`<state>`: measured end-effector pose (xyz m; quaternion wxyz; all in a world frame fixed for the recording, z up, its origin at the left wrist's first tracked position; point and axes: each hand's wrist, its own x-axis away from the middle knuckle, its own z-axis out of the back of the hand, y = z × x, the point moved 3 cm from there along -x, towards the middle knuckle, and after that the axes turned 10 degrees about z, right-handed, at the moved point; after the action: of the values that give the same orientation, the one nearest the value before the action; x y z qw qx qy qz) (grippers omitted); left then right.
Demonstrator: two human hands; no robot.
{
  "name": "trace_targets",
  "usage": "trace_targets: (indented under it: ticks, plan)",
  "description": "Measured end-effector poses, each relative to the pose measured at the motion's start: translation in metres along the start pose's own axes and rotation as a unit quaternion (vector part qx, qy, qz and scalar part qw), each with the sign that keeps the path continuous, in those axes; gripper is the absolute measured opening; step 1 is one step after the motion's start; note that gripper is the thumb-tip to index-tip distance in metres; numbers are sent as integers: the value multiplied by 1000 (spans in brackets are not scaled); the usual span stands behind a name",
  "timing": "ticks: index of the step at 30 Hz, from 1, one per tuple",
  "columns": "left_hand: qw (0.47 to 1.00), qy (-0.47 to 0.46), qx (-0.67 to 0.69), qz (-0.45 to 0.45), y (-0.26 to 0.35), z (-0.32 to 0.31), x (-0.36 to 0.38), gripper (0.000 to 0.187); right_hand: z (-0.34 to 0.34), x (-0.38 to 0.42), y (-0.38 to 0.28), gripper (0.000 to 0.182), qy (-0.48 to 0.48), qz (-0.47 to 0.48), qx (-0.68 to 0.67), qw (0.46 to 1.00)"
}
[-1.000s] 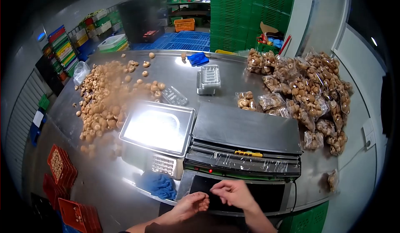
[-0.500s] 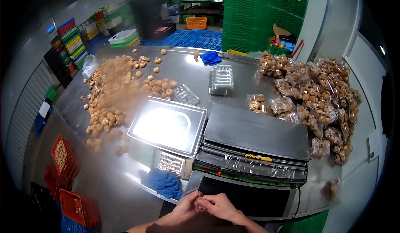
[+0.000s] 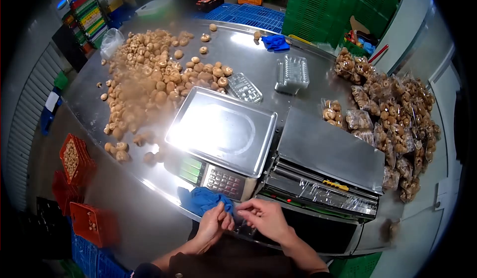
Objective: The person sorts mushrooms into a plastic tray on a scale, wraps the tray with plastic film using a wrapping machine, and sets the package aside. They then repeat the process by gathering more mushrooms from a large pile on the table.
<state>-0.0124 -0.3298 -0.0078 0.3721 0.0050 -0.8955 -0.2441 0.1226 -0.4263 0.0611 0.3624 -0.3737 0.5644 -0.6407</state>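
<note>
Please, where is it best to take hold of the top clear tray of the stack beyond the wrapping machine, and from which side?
Probably by the long rims of the top clear tray, from above: it sits nested on the stack, open side up, with bare steel table around it.

Two bare hands: left hand [image 3: 212,224], right hand [image 3: 262,217]. One weighing scale [image 3: 221,133]. One film wrapping machine [image 3: 325,166]. Two blue cloths: near cloth [image 3: 201,199], far cloth [image 3: 276,42]. Two lots of clear plastic trays: single tray [image 3: 244,87], small stack [image 3: 292,73]. One heap of loose mushrooms [image 3: 149,81], too many to count. One pile of bagged mushrooms [image 3: 392,116], number unclear. Three red crates [image 3: 74,159].
</note>
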Motion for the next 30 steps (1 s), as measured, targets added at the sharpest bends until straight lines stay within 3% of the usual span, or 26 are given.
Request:
trace_targets:
  ticks: [6, 8, 10, 12, 16, 17, 20, 23, 30]
  plan:
    - [988, 28, -81, -132, 90, 44, 3, 23, -9, -97, -49, 16, 95, 3, 104, 990]
    - [974, 69, -72, -205, 117, 70, 5, 16, -16, -142, -48, 24, 138, 3, 87, 987]
    - [949, 128, -131, -257, 145, 102, 11, 8, -22, -187, -42, 16, 137, 42, 57, 988]
    - [903, 209, -213, -310, 167, 139, 10, 18, -24, -234, -26, 16, 151, 98, 55, 982]
    - [798, 335, -386, -320, 219, 185, 19, 46, -12, -319, 1, 18, 207, 99, 100, 968]
    - [784, 346, -407, -317, 230, 194, 19, 54, -8, -338, 9, 20, 219, 95, 122, 963]
    - [675, 364, -525, -368, 250, 225, 9, 70, 5, -390, 25, 32, 244, 70, 156, 954]
    - [675, 351, -545, -352, 274, 228, -3, 73, 28, -442, 46, 40, 266, 112, 288, 913]
    - [652, 294, -592, -371, 320, 191, -75, 67, 66, -535, 86, 49, 259, 111, 372, 885]
